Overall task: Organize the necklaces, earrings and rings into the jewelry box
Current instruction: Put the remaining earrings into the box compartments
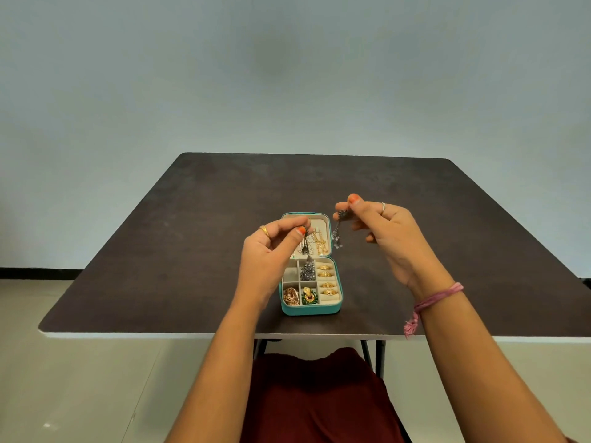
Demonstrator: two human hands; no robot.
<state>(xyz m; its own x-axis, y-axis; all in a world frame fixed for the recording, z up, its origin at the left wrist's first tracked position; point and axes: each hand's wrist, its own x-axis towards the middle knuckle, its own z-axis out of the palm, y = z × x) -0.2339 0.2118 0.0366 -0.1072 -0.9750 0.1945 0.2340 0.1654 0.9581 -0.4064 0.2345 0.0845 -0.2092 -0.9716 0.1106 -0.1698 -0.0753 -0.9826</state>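
Dangling above the open jewelry box [311, 310] near the table's [160, 251] front edge, a light, tangle-prone silver earring [337, 233] is pinched at its top by the right hand [380, 228] — its pair [307, 270] is pinched likewise by the left hand [271, 247], tassel reaching a compartment.

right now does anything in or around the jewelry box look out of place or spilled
Nothing stands out. The jewelry box lies open and square on the table, pieces sorted in compartments. Each hand, left and right, pinches a dark dangling earring above it.
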